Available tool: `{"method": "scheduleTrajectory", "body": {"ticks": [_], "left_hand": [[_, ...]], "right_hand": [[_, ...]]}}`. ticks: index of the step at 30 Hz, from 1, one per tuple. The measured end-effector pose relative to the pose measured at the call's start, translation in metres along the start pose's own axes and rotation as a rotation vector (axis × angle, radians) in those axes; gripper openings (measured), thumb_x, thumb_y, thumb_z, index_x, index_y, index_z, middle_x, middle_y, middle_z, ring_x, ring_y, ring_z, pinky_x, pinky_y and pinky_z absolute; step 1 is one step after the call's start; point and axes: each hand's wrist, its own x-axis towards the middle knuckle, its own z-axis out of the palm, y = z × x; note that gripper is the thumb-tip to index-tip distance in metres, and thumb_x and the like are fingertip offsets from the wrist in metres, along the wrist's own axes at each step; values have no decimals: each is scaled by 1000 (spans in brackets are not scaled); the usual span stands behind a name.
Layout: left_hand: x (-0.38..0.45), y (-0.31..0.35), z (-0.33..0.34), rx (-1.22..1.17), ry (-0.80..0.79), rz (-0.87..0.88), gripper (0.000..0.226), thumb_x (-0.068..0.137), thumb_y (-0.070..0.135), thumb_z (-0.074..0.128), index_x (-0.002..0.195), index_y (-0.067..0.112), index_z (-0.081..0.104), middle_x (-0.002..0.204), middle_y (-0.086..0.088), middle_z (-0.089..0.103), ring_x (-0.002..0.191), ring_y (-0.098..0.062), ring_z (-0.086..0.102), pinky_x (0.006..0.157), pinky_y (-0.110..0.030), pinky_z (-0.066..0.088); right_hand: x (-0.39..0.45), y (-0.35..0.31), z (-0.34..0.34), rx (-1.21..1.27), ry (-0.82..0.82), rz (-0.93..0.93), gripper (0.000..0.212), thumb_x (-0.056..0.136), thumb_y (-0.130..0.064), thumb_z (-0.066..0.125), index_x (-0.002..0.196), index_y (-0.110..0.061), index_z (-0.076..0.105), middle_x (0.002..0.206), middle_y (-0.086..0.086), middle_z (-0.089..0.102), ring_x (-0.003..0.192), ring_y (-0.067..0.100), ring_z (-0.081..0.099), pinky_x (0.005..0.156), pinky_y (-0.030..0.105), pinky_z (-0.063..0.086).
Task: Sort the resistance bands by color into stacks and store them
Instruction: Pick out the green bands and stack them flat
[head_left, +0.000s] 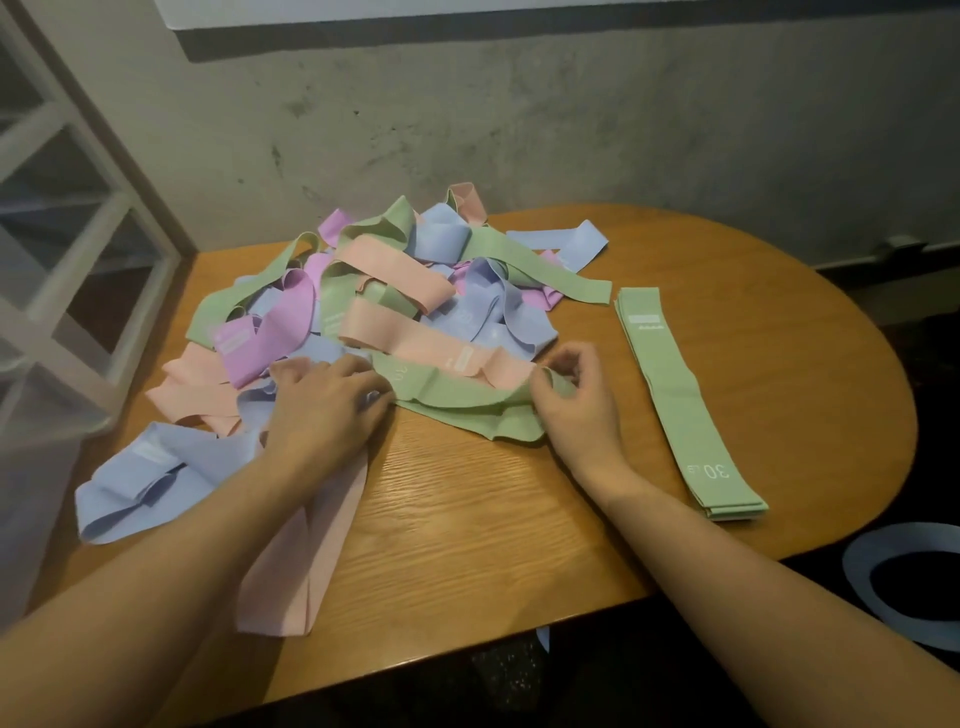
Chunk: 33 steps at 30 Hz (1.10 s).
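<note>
Head view shows your two hands working one green band (457, 402) at the near edge of the mixed pile (363, 301) on the wooden table (467, 519). Your right hand (576, 395) pinches the right end of that band between thumb and curled fingers, which lifts the end clear of the pink band (441, 348) lying across it. Your left hand (322, 405) rests on the band's left end with its fingers bent over the fabric; whether those fingers actually clamp the band or only press it down cannot be told from this angle. Holding both ends is probably meant to draw the band out flat from under its neighbours, so that it matches the stack it is to join.

That green stack (670, 395) lies well apart from the pile, toward the right edge of the table, laid straight with its ends squared. Keeping it clear of the pile likely prevents sorted bands from mixing with unsorted ones.

Blue, pink, purple and further green bands remain tangled in the pile, which spreads from the back edge toward the left edge. One long pink band (296, 566) runs under your left forearm to the near edge, and a blue band (135, 488) lies near the left edge. Another blue band (862, 571) lies on the floor, off the right near corner. Judged from this, sorting is at an early stage and no storing has begun
</note>
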Motion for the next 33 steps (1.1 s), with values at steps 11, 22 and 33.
{"method": "scheduleTrajectory", "body": {"ticks": [11, 22, 33], "left_hand": [[4, 21, -7, 185, 4, 98, 34, 89, 51, 62, 116, 31, 69, 106, 9, 69, 101, -21, 54, 85, -40, 28], [14, 32, -13, 67, 38, 103, 31, 98, 43, 46, 103, 28, 72, 105, 8, 70, 109, -18, 52, 95, -43, 24], [-4, 80, -26, -660, 23, -72, 12, 95, 38, 60, 94, 28, 66, 96, 14, 64, 86, -4, 62, 76, -35, 57]], "right_hand": [[-9, -1, 13, -574, -225, -476, 42, 87, -49, 54, 125, -36, 67, 118, -18, 68, 115, 5, 53, 101, 37, 30], [-11, -3, 14, -677, -216, -433, 25, 94, -52, 54, 100, -37, 73, 99, -21, 70, 102, 2, 52, 98, 39, 28], [-19, -25, 12, -80, -219, -166, 22, 96, -55, 49, 103, -44, 66, 104, -23, 69, 106, 4, 62, 100, 51, 46]]}}
